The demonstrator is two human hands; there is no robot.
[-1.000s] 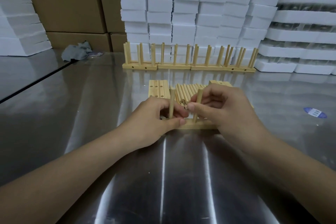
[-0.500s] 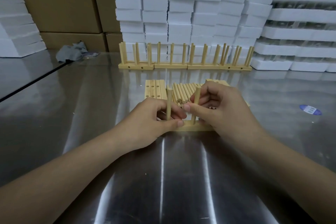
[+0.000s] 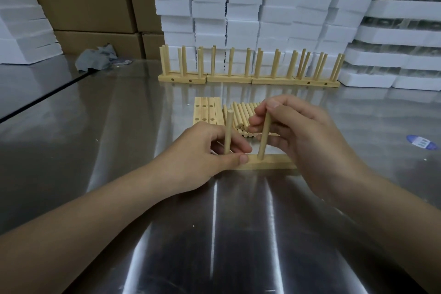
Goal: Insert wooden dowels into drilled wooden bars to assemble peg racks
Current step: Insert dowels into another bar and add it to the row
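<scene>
At six o'clock from the loose dowels [image 3: 241, 114], grips the bar [image 3: 274, 162] and first dowel [image 3: 228, 131] with curled left hand [image 3: 198, 150], pinches the second dowel [image 3: 263, 138] with right hand [image 3: 303, 136], may jam or snap it by pushing crooked.

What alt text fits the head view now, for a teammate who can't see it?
Two hands each pinch an upright dowel standing in a wooden bar on a steel table: left hand on the left dowel, right hand on the right dowel. Behind lie loose dowels, drilled bars and finished peg racks.
</scene>
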